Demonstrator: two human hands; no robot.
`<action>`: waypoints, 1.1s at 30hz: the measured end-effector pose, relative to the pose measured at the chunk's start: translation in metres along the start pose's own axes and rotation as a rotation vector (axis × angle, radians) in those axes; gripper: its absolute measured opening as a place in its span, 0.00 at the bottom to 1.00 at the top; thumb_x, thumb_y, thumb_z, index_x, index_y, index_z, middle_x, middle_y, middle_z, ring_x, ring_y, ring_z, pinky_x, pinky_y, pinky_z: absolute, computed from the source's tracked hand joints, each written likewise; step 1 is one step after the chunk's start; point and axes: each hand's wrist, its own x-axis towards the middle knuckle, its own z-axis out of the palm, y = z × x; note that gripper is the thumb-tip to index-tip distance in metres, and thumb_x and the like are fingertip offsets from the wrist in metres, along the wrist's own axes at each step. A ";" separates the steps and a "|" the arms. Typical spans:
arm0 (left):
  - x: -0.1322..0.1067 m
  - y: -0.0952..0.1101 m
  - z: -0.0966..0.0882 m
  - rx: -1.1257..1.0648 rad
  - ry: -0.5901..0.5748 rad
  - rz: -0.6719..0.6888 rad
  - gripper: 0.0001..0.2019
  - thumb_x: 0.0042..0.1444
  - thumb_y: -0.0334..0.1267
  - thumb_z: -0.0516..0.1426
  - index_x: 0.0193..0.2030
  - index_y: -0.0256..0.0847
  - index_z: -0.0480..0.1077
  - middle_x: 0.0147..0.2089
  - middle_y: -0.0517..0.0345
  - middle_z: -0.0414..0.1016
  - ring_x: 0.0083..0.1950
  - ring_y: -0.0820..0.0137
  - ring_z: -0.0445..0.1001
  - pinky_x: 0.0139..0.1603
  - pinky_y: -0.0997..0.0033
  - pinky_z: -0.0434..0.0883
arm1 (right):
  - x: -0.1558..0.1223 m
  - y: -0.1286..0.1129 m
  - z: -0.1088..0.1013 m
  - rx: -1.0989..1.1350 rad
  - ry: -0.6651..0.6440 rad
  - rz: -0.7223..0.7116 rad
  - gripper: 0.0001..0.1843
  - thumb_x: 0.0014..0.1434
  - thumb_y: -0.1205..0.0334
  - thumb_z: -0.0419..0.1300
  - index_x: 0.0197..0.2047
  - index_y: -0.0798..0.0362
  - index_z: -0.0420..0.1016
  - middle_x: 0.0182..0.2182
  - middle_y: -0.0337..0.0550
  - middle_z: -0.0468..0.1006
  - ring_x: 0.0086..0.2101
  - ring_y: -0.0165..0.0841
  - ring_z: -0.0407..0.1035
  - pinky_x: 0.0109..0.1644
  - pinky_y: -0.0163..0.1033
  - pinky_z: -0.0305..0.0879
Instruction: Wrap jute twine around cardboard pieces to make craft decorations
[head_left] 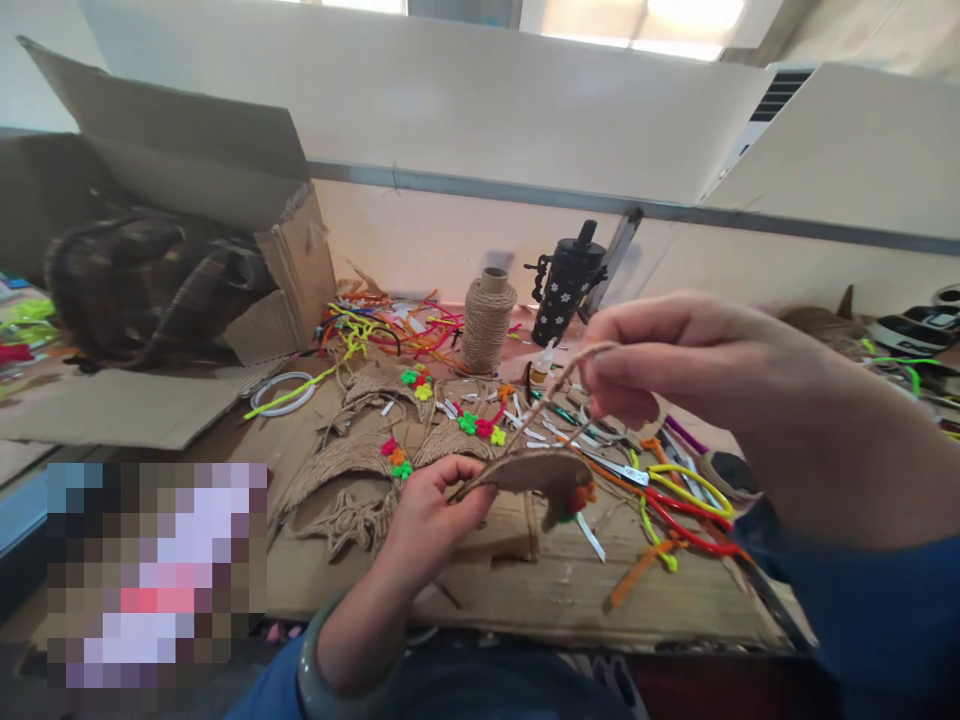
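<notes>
My left hand (435,520) pinches one end of a curved cardboard crescent (536,472), holding it above the table. Orange and green pipe-cleaner flowers (579,498) sit at the crescent's other end. A loop of jute twine (551,395) rises from the piece, and my right hand (660,360) grips its top between thumb and fingers. Behind and left of my left hand lie several twine-wrapped crescents (341,462) with bright flowers (397,458) on them. A star-like twine shape (349,522) rests beside my left wrist.
A twine spool (487,320) and a black flowered tumbler (566,285) stand at the back. Scissors (694,500) with red and yellow handles lie right. Coloured pipe cleaners (405,325) are heaped behind. An open cardboard box (296,270) holding a dark bag (157,280) stands left.
</notes>
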 end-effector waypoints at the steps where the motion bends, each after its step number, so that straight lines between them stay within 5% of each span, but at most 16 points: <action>1: 0.000 0.000 0.000 0.005 0.002 0.011 0.08 0.46 0.39 0.63 0.27 0.36 0.72 0.22 0.63 0.69 0.23 0.77 0.62 0.24 0.79 0.60 | 0.000 -0.003 0.000 0.033 0.049 -0.010 0.13 0.59 0.57 0.56 0.24 0.52 0.69 0.16 0.32 0.66 0.17 0.22 0.60 0.20 0.30 0.56; 5: -0.003 0.000 0.001 0.017 0.017 0.057 0.08 0.49 0.41 0.62 0.31 0.38 0.73 0.26 0.61 0.72 0.26 0.75 0.67 0.26 0.77 0.64 | 0.005 -0.008 -0.001 0.012 0.161 -0.038 0.14 0.58 0.52 0.59 0.27 0.52 0.73 0.16 0.31 0.66 0.17 0.20 0.60 0.19 0.29 0.56; 8: -0.007 0.001 0.000 0.068 0.110 0.207 0.13 0.50 0.38 0.62 0.44 0.41 0.73 0.41 0.55 0.78 0.43 0.66 0.75 0.46 0.69 0.70 | 0.011 -0.011 -0.006 0.000 0.213 -0.047 0.14 0.58 0.51 0.60 0.29 0.53 0.74 0.16 0.31 0.65 0.16 0.20 0.60 0.18 0.28 0.55; 10: -0.010 0.001 -0.002 0.143 0.185 0.376 0.21 0.51 0.35 0.62 0.53 0.46 0.69 0.54 0.53 0.74 0.58 0.62 0.68 0.61 0.61 0.61 | 0.014 -0.015 -0.011 0.003 0.246 -0.059 0.13 0.58 0.53 0.60 0.31 0.54 0.75 0.16 0.31 0.64 0.17 0.19 0.60 0.18 0.27 0.55; 13: -0.016 0.002 -0.007 0.220 0.244 0.570 0.25 0.53 0.32 0.61 0.58 0.50 0.64 0.62 0.54 0.66 0.67 0.61 0.57 0.68 0.54 0.51 | 0.016 -0.020 -0.019 0.013 0.311 -0.087 0.11 0.60 0.57 0.58 0.30 0.54 0.75 0.16 0.30 0.64 0.15 0.18 0.58 0.17 0.24 0.51; 22: -0.024 0.005 -0.012 0.078 0.357 0.683 0.17 0.55 0.30 0.59 0.51 0.50 0.70 0.57 0.55 0.71 0.64 0.60 0.63 0.66 0.49 0.55 | 0.020 -0.031 -0.025 -0.076 0.411 -0.058 0.10 0.61 0.60 0.59 0.29 0.54 0.75 0.16 0.30 0.65 0.15 0.18 0.58 0.16 0.25 0.48; 29: -0.013 0.017 -0.020 0.354 0.268 0.640 0.24 0.53 0.36 0.62 0.57 0.48 0.65 0.61 0.52 0.68 0.66 0.58 0.59 0.65 0.53 0.56 | 0.021 -0.044 -0.004 -0.044 0.243 -0.057 0.09 0.58 0.61 0.61 0.28 0.55 0.76 0.14 0.29 0.65 0.14 0.17 0.59 0.15 0.23 0.48; 33: -0.011 0.029 -0.017 0.370 0.166 0.586 0.26 0.50 0.39 0.64 0.57 0.45 0.66 0.53 0.51 0.75 0.58 0.60 0.69 0.60 0.60 0.62 | 0.018 -0.054 0.008 -0.061 0.131 -0.078 0.10 0.58 0.62 0.60 0.26 0.55 0.75 0.14 0.27 0.64 0.14 0.16 0.60 0.17 0.21 0.51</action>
